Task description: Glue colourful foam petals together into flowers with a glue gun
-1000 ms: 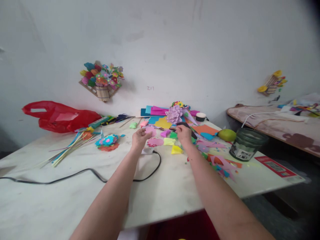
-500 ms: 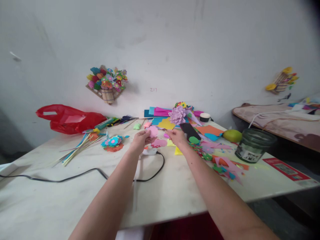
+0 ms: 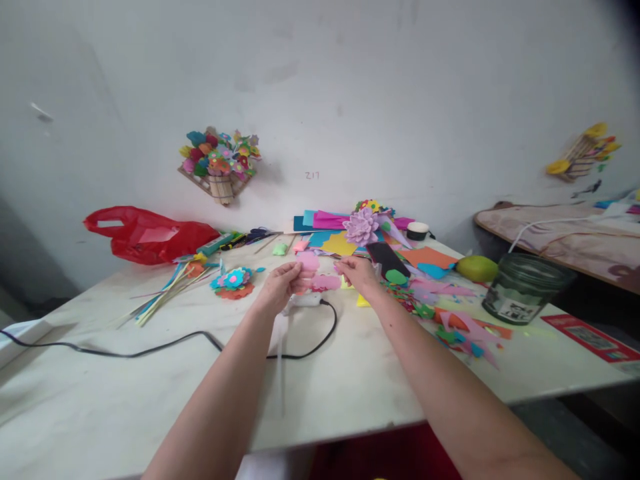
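Note:
Between thumb and fingers my left hand (image 3: 283, 283) holds a pink scalloped foam piece (image 3: 309, 261). My right hand (image 3: 357, 272) is pinched at the right, a short way from that piece; what its fingertips hold is too small to name. More pink scalloped pieces (image 3: 326, 283) lie between and below the hands. A white glue gun (image 3: 306, 301) with a black cord rests just under them, a clear stick trailing from it toward the front. Behind the right hand lies a dark phone (image 3: 383, 259).
A red plastic bag (image 3: 150, 235), thin strips (image 3: 165, 293) and a blue-orange flower (image 3: 233, 283) are at left. Foam sheets and a lilac flower (image 3: 361, 227) stand at the back. Foam scraps (image 3: 457, 327), a green fruit (image 3: 477, 269) and a glass jar (image 3: 523, 290) are at right.
The view has shifted slightly, so the scene sits a little further right. My left hand still holds the pink piece, its fingers more spread. My right hand stays pinched.

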The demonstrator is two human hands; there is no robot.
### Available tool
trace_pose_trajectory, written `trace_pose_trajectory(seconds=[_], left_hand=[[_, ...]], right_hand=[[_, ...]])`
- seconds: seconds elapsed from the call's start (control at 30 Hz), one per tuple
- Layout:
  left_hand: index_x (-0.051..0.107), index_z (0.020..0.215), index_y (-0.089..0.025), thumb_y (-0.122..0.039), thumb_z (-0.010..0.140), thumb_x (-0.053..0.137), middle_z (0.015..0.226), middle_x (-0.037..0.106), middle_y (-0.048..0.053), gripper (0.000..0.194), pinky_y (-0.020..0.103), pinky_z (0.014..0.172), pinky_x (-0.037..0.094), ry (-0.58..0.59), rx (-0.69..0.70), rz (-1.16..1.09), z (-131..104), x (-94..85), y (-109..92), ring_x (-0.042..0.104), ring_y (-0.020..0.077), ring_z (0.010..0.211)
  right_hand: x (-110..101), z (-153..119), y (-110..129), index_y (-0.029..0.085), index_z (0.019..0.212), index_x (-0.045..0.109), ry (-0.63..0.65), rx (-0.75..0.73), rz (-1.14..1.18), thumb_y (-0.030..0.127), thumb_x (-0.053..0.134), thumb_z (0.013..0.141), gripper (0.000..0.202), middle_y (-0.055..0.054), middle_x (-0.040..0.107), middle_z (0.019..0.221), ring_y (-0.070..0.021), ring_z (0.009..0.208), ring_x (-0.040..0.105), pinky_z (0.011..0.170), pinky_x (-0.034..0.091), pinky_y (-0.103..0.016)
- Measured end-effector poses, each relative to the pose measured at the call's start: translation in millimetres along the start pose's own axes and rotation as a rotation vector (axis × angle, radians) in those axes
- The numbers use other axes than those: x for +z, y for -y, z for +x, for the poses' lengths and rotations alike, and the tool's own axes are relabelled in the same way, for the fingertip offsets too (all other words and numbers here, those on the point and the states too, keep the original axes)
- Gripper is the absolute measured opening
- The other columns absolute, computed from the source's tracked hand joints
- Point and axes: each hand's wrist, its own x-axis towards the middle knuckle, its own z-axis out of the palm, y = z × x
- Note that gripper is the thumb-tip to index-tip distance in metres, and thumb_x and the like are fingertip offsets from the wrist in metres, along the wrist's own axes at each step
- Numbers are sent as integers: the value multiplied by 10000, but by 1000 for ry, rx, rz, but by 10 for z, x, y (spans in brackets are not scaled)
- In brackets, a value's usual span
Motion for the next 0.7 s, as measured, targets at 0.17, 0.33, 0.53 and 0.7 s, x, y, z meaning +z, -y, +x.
trace_pose_trajectory(seconds=[0.17, 0.33, 0.53, 0.7], left_hand=[[617, 904, -100, -430, 744, 555, 985, 648, 141, 372, 294, 727, 511, -30, 148, 23, -34, 90, -83, 625, 221, 882], [632, 928, -126, -315, 639, 688, 723, 649, 20, 350, 282, 735, 517, -130, 254, 93, -8, 67, -25, 621, 129, 710], [502, 1152, -160, -251, 606, 718, 570, 560, -73, 594, 284, 711, 537, -123, 229, 40, 13, 46, 36, 587, 76, 581], [594, 852, -123, -279, 595, 725, 611, 599, -28, 328, 226, 650, 540, -118, 157, 3, 13, 56, 36, 597, 79, 591]], right_hand=[[18, -12, -11, 142, 675, 610, -22, 8, 4, 289, 577, 636, 156, 27, 531, 506, -73, 394, 445, 363, 359, -183], [41, -34, 32, 139, 705, 609, -21, 33, 57, 277, 587, 620, 163, 34, 519, 497, -80, 402, 459, 376, 387, -193], [16, -82, 106, 160, 532, 516, 16, -2, -48, 427, 518, 708, 320, 33, 464, 418, -67, 337, 387, 338, 314, -190], [25, -66, 75, 153, 580, 556, -11, -37, -85, 419, 625, 615, 277, 28, 497, 437, -75, 358, 405, 368, 318, -198]])
